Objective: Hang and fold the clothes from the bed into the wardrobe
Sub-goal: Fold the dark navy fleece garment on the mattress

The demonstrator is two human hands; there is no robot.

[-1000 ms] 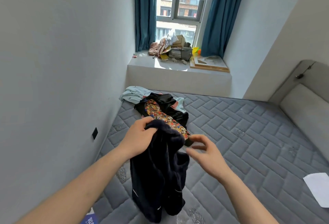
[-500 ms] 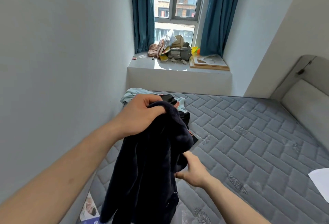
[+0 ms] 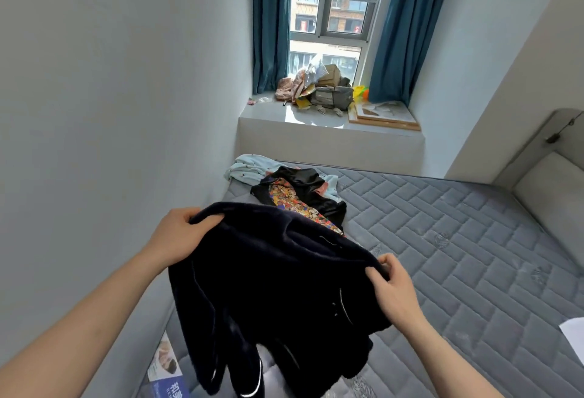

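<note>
While left hand point(image 3: 177, 236) fingers point(image 3: 202, 219) clamp dark garment point(image 3: 278, 296), right hand point(image 3: 392, 290) pinches it.

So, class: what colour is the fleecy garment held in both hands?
Dark navy garment, seen in the head view.

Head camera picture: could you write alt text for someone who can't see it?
Two bare hands, left hand and right hand, hold up a dark fleece garment over a grey mattress. More clothes lie piled near a cluttered window ledge with blue curtains.
</note>
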